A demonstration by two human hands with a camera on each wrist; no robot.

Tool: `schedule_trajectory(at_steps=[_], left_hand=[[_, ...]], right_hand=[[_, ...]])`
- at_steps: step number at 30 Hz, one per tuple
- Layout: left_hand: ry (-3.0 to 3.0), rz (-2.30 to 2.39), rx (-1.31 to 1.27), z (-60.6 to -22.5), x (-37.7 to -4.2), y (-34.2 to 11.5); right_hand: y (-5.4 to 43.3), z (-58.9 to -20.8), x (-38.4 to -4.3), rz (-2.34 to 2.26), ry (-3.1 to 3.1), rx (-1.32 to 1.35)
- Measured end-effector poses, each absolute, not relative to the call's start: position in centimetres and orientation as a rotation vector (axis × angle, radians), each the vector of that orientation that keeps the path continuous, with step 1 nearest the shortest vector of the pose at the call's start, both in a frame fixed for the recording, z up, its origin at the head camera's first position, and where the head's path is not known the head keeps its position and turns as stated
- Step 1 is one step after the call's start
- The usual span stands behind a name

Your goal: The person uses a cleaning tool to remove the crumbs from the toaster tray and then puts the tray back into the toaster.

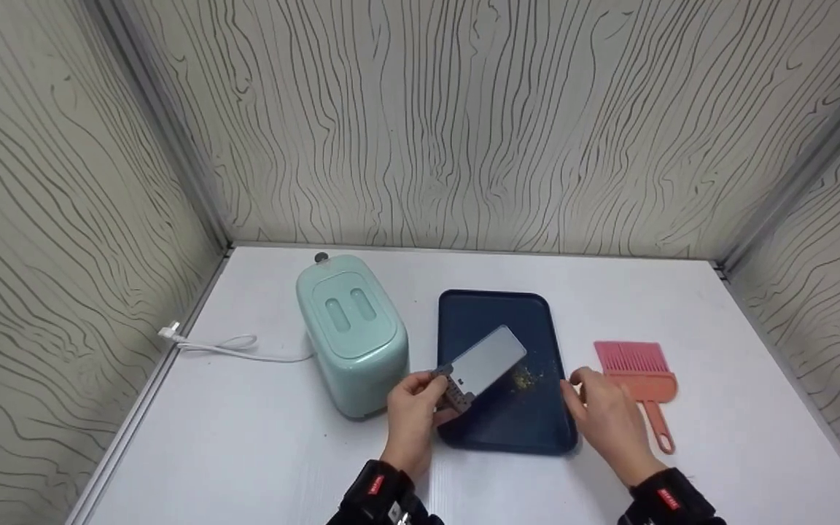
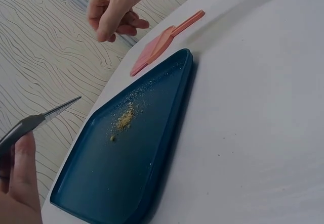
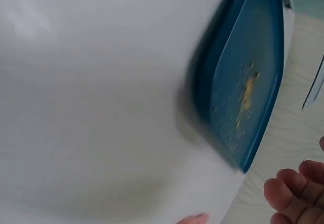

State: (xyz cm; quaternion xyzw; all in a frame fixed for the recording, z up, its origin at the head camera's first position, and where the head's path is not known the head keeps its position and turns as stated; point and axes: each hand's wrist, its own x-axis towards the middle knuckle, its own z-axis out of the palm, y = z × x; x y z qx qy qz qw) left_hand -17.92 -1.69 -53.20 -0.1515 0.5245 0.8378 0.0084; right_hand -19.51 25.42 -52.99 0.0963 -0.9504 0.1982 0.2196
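My left hand (image 1: 414,412) grips the dark grey slotted end of a toaster crumb tray (image 1: 489,359), a flat metal plate. It slants over a dark blue tray (image 1: 496,430), and the left wrist view shows the crumb tray (image 2: 61,107) almost edge-on, raised above the blue one. Yellowish crumbs (image 1: 523,377) lie in a small heap on the blue tray, with finer specks scattered around. By the blue tray's right rim, my right hand (image 1: 606,415) has loosely bent fingers (image 3: 296,188) and holds nothing.
A mint green toaster (image 1: 351,328) stands left of the blue tray, its white cord and plug (image 1: 172,332) trailing left. To the right lies a coral brush (image 1: 642,383) with pink bristles. Patterned walls (image 1: 420,124) enclose the white table (image 1: 245,437).
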Motion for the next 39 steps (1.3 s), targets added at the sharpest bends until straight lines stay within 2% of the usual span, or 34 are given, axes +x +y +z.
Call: schedule_trajectory(at_steps=[10,26,33,39], left_hand=[[1.582,2.618,-0.472,-52.8,-17.8,-1.2],[1.553,2.632,-0.43,-52.8,-17.7,-0.6],[1.517,2.641,-0.457,-52.7,-17.6,-0.2],[1.486,2.649,-0.471,-52.7,-17.5,0.4]], right_hand=[[19.5,-52.5,-17.8,0.796,-2.653,0.453],[16.4,-52.7,-16.7,1.212,-2.8,0.445],[15.8,-52.8,-16.7,1.526,-2.783,0.295],[15.4,-52.8,-16.7,1.851,-2.739,-0.01]])
